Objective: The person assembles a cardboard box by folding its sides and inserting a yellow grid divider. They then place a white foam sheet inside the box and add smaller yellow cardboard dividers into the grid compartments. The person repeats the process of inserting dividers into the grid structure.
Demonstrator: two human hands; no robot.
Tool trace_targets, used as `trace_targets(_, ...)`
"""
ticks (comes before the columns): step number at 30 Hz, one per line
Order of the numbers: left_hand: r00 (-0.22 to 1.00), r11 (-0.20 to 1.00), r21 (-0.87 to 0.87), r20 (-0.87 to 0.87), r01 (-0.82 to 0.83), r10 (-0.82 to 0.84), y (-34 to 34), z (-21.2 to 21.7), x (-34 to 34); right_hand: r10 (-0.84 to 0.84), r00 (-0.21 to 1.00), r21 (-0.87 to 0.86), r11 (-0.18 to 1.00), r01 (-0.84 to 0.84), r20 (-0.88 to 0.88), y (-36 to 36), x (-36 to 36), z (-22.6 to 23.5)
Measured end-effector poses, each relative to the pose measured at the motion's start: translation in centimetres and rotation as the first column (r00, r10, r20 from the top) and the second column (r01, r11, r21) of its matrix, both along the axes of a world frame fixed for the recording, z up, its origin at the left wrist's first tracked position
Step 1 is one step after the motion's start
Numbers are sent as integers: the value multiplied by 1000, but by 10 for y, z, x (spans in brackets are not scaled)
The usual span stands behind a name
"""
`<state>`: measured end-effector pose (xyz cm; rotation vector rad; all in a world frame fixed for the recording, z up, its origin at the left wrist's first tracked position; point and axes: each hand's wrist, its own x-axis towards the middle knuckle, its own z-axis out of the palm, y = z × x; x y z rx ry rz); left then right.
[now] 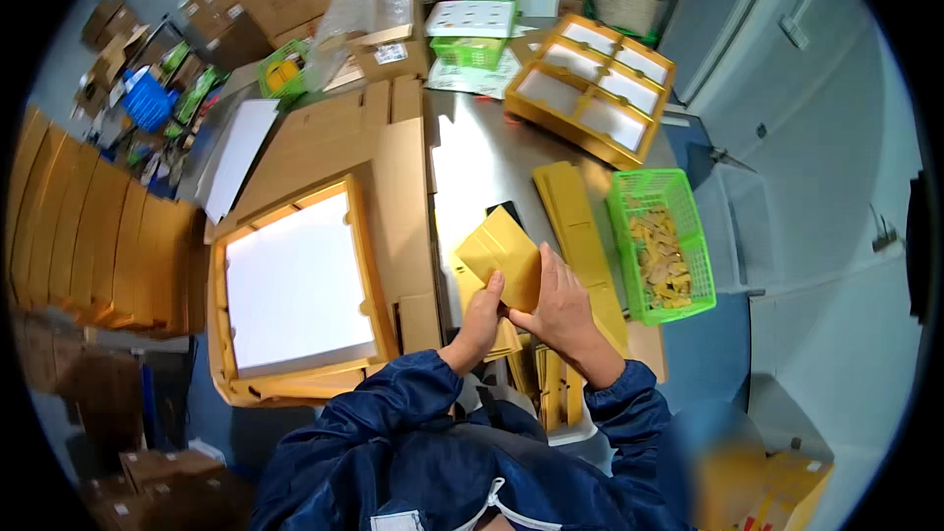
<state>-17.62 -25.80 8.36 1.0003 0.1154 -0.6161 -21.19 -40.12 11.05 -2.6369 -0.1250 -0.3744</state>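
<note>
While held over steel table [472,167], folded yellow card piece [501,254] gripped by both: left hand [481,320] clasps lower edge, right hand [562,310] closed on side. Green basket [657,241] near right, contents probably yellow card scraps.

Flat yellow card piece [500,254], tilted (one corner up), held above steel table

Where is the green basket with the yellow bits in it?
In the head view, the green basket sits on the table's right edge, just right of the flat yellow card strips and the right hand.
</note>
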Motion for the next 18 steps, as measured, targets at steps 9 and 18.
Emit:
trace_targets(9,983,997,-74,184,16,-2,149,-7,0,301,947,152,947,-283,-113,118,22,21)
trace_targets(18,937,974,-210,349,90,-12,292,30,17,434,889,19,897,-441,146,259,53,41)
